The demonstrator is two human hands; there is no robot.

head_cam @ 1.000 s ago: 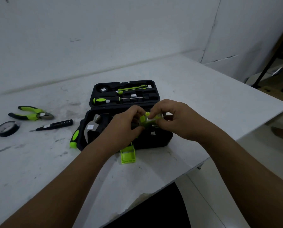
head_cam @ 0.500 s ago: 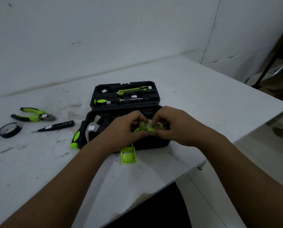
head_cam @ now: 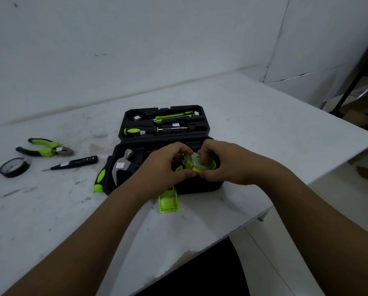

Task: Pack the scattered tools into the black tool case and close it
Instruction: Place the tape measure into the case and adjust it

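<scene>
I've lowered the clear box (head_cam: 201, 163) into the tool case (head_cam: 200, 186); left hand (head_cam: 163, 169) and right hand (head_cam: 228, 163) pinch it, half-hiding it.

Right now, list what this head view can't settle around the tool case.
- Small clear and green item: both hands, left hand and right hand, cover most of it; identity unclear.
- Tool case lower tray: hidden behind the hands.
- White labels on the hammer and pliers: too small to read.
</scene>
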